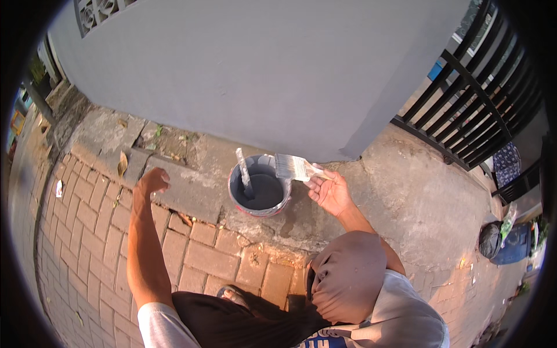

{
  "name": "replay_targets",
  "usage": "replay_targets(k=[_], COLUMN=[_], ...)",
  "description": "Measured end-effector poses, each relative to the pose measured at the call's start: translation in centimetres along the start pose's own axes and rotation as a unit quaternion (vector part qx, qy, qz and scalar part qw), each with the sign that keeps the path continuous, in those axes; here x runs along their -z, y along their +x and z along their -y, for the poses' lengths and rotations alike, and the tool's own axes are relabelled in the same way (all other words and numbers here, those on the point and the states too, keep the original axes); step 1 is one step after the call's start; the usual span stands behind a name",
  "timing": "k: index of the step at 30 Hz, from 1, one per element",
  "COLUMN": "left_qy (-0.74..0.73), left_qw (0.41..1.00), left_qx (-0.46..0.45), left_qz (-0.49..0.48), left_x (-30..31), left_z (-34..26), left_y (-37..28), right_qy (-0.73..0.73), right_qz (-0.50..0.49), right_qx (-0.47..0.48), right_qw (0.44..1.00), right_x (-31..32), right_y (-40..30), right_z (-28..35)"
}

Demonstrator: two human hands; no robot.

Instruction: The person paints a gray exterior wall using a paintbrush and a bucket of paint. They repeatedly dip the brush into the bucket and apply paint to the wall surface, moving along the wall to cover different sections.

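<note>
My right hand (331, 195) grips the handle of a wide flat paintbrush (297, 168). The brush's grey-stained bristles point left, over the right rim of a round paint bucket (261, 212); I cannot tell whether they touch it. Dark grey paint (266, 187) lies inside the bucket, and a paint-smeared stirring stick (243, 167) leans in it against the far left rim. Off to the left, my left hand (153, 179) hovers over the kerb with loosely curled fingers and nothing visible in them. The grey wall (261, 78) rises just behind the bucket.
A concrete ledge (191, 182) runs along the wall's foot, bordering brick paving (211, 263). My sandalled foot (235, 296) is below the bucket. On the right stand a black barred gate (465, 95) and a blue bin (513, 248) beside a black plastic bag (490, 239).
</note>
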State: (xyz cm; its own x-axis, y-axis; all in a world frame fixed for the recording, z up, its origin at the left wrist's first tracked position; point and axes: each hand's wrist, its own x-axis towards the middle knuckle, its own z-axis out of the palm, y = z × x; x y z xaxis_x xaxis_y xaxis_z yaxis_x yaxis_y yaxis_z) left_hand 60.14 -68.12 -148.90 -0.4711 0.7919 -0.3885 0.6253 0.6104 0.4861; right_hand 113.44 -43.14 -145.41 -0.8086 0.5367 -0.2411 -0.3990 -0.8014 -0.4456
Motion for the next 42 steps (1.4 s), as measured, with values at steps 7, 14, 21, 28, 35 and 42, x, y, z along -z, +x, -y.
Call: replay_targets(k=[7,14,21,28,35,42], left_qy=[0.008,-0.024,-0.053,-0.013,-0.038,-0.015], left_qw=[0.999,0.998,0.997,0.998,0.998,0.998], left_qx=[0.027,0.056,0.035,0.038,0.036,0.052], left_qz=[0.017,0.022,0.036,0.042,0.039,0.043], left_x=[-0.2,-0.9,-2.3,-2.5,-2.9,-2.0], left_z=[-0.6,-0.9,-1.6,-0.9,-0.4,1.2], left_y=[1.1,1.9,5.3,6.3,6.7,6.3], right_qy=[-0.368,-0.622,-0.741,-0.745,-0.783,-0.794], right_qz=[-0.031,-0.092,-0.051,-0.073,-0.092,-0.114], right_qx=[0.399,0.576,0.604,0.663,0.614,0.524], right_qw=[0.839,0.523,0.289,0.022,0.029,0.287], right_x=[-9.8,-23.8,-32.5,-35.7,-25.1,-26.9], right_y=[-9.9,-15.8,-15.8,-16.6,-15.4,-16.3], right_z=[13.8,26.0,38.5,36.1,30.4,31.9])
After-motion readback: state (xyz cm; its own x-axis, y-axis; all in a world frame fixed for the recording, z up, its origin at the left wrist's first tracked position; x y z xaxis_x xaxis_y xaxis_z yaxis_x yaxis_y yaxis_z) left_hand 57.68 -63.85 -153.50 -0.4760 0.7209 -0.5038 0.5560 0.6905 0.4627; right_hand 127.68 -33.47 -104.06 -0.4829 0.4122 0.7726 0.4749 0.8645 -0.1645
